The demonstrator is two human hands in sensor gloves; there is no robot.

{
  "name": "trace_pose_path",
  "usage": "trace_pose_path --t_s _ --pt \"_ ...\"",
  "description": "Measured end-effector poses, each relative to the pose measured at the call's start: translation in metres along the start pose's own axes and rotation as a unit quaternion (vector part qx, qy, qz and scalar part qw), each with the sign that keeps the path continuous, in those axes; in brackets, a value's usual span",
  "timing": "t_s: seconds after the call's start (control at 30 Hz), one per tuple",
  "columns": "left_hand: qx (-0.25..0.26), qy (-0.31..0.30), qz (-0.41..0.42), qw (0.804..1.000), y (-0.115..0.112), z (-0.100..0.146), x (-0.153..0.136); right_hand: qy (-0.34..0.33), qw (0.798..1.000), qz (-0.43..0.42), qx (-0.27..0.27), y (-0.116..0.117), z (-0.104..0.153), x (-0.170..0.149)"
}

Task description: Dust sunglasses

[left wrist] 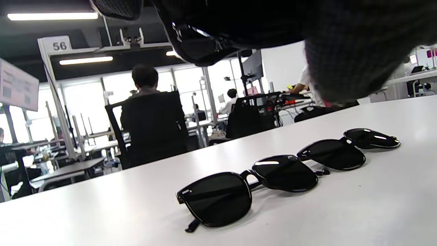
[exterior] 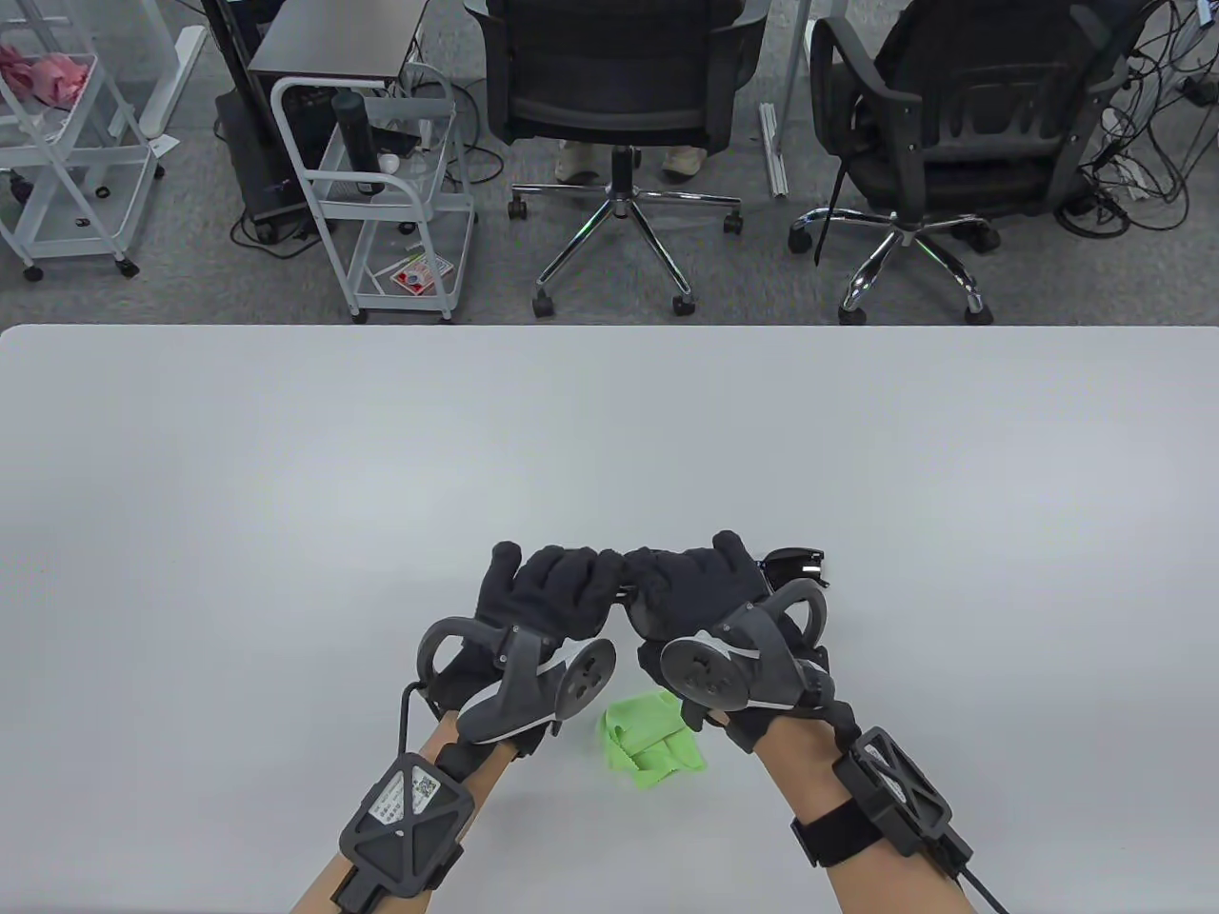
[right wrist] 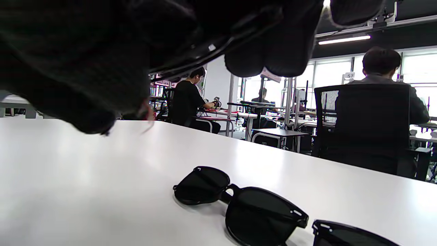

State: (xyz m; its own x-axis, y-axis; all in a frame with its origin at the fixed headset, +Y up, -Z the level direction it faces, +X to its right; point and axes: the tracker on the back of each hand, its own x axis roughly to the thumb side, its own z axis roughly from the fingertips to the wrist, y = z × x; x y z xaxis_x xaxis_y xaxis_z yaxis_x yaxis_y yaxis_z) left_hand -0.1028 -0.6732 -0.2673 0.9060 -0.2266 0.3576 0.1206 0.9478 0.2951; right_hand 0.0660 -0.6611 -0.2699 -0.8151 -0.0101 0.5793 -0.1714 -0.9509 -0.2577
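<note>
Table view: the left hand [exterior: 543,595] and right hand [exterior: 690,590] meet, fingers curled together over a pair of sunglasses [left wrist: 249,186] on the white table [exterior: 286,495]; whether they pinch anything I cannot tell. A second pair [left wrist: 348,148] lies just beside (both lens-down). A green cloth [exterior: 649,738] sits between the wrists.

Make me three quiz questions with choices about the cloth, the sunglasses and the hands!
1. Where is the green cloth?
A on the table between the wrists
B on a chair
C over the sunglasses

2. How many sunglasses lie on the table in the left wrist view?
A one
B two
C five

3. How are the fingers?
A curled
B flat on the table
C spread wide

Answers:
1. A: the green cloth lies on the table.
2. B: a near pair and a far pair lie in a row.
3. A: the left hand and right hand curl round a third pair.
</note>
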Motion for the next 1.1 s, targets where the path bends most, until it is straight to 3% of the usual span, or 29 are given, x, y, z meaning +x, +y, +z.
trace_pose_path --t_s 0.13,0.23,0.4,0.47,0.53,0.57,0.63,0.67,0.77,0.97,1.0,1.1 --pt "0.002 0.008 0.012 1.0 0.002 -0.002 -0.002 0.001 1.0 -0.007 0.003 -0.002 0.001 -0.004" --pt "-0.003 0.025 0.03 0.999 0.003 -0.002 -0.01 0.022 0.998 -0.065 -0.007 -0.008 0.004 -0.015" --pt "-0.038 0.075 0.18 0.98 0.002 -0.001 -0.037 0.105 0.969 -0.209 -0.079 -0.016 0.017 -0.045" --pt "-0.066 0.085 0.286 0.952 -0.003 0.0 -0.043 0.13 0.949 -0.278 -0.072 -0.009 0.018 -0.052" --pt "-0.113 0.071 0.403 0.905 -0.013 -0.001 -0.043 0.145 0.927 -0.342 -0.057 0.001 0.016 -0.053" --pt "-0.14 0.059 0.468 0.871 -0.019 -0.001 -0.041 0.149 0.913 -0.377 -0.044 0.007 0.015 -0.052" --pt "-0.177 0.041 0.536 0.825 -0.026 -0.001 -0.035 0.153 0.889 -0.431 -0.026 0.014 0.012 -0.049" --pt "-0.187 0.034 0.544 0.817 -0.028 -0.001 -0.032 0.157 0.881 -0.446 -0.025 0.016 0.011 -0.047" --pt "-0.205 0.005 0.547 0.811 -0.029 -0.001 -0.024 0.169 0.861 -0.479 -0.021 0.019 0.009 -0.045" --pt "-0.201 -0.01 0.529 0.825 -0.023 -0.001 -0.02 0.183 0.825 -0.534 -0.023 0.021 0.013 -0.054" --pt "-0.199 -0.009 0.527 0.826 -0.023 -0.001 -0.02 0.18 0.828 -0.53 -0.022 0.02 0.013 -0.054" --pt "-0.19 0.001 0.508 0.84 -0.022 -0.001 -0.023 0.17 0.862 -0.477 -0.022 0.016 0.012 -0.054"
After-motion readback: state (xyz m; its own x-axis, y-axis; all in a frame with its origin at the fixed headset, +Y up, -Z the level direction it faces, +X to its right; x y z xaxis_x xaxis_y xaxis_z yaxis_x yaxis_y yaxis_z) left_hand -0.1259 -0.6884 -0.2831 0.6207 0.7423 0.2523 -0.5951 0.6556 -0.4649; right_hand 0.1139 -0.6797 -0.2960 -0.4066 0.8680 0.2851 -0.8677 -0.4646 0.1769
